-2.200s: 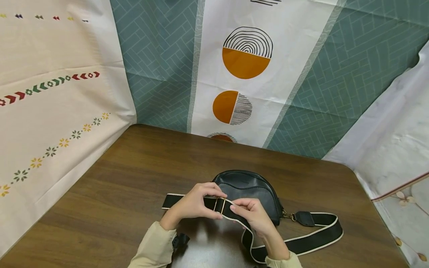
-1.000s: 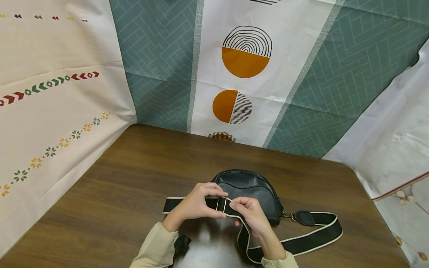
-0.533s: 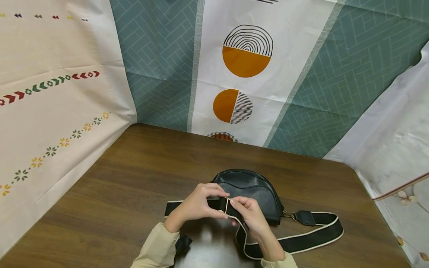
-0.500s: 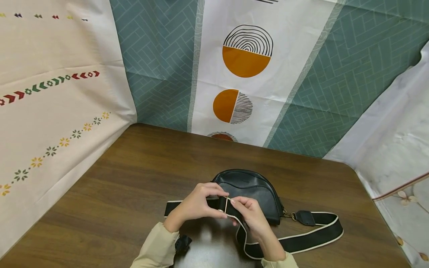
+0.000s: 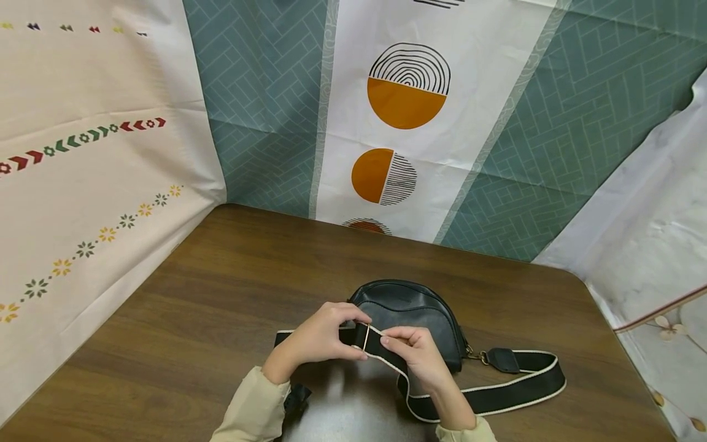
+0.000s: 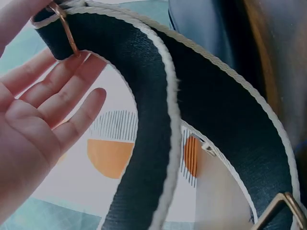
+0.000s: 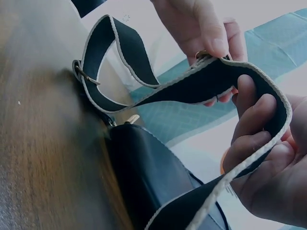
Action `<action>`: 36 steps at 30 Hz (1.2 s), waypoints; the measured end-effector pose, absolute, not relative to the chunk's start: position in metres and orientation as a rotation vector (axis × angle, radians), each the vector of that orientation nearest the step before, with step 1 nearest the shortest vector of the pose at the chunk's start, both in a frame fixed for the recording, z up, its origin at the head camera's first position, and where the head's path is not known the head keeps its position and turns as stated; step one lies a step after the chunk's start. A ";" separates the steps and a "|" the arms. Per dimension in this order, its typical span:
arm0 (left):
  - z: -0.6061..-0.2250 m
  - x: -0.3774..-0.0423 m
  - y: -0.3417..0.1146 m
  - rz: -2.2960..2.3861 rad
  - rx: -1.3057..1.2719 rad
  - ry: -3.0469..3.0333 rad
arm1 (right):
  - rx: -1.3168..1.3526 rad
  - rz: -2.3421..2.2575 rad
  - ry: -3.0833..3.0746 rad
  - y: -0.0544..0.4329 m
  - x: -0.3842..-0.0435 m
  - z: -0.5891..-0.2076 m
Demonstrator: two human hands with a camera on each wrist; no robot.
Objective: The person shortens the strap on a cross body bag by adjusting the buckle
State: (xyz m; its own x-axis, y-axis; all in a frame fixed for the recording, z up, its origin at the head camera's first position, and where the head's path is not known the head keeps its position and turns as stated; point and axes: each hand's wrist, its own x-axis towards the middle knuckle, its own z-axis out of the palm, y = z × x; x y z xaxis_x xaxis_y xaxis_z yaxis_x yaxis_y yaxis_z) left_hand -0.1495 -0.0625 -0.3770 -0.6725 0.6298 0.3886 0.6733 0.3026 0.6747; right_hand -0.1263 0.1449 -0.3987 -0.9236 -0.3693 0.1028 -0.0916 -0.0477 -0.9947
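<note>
A black half-moon bag [image 5: 409, 307] lies on the table behind both hands. Its wide black strap [image 5: 513, 393], edged in white, clips to the bag's right side. My left hand [image 5: 323, 336] holds a gold slide buckle [image 5: 366, 337] on the strap between thumb and fingertips. In the left wrist view, the lower fingers [image 6: 72, 108] are spread beneath the buckle [image 6: 67, 31]. Just right of the buckle, my right hand [image 5: 422, 359] pinches the strap, its fingers curled behind the band [image 7: 276, 108]. A second metal buckle [image 7: 86, 74] sits on the strap's far loop in the right wrist view.
The brown wooden table [image 5: 221, 294] reaches back to a patterned cloth [image 5: 265, 123]. Cream cloth [image 5: 99, 184] hangs along the left, pale cloth [image 5: 652, 215] along the right. A small black object [image 5: 297, 396] is beside the left sleeve.
Both hands shift slightly rightward, then the left moves back left. The strap between them now lies straighter. At the far left, the visible strap end has moved right and shortened.
</note>
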 end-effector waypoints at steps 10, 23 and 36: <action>-0.374 -0.145 -0.056 -1.208 -1.286 -2.517 | -0.554 -2.073 2.083 0.135 -0.126 -0.398; -0.376 -0.150 -0.068 -1.368 -1.262 -2.386 | -0.660 -1.971 2.008 0.156 -0.128 -0.400; -0.374 -0.147 -0.065 -1.394 -1.263 -2.438 | -0.574 -2.023 2.099 0.153 -0.126 -0.401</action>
State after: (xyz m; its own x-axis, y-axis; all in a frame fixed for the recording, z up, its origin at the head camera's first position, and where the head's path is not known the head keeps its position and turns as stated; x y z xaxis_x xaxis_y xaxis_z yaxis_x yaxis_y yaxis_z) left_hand -0.1469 -0.0651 -0.3736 -0.6617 0.6209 0.4203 0.6772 0.2544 0.6904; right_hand -0.1260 0.1529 -0.4010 -0.9113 -0.3868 0.1415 -0.1557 0.0055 -0.9878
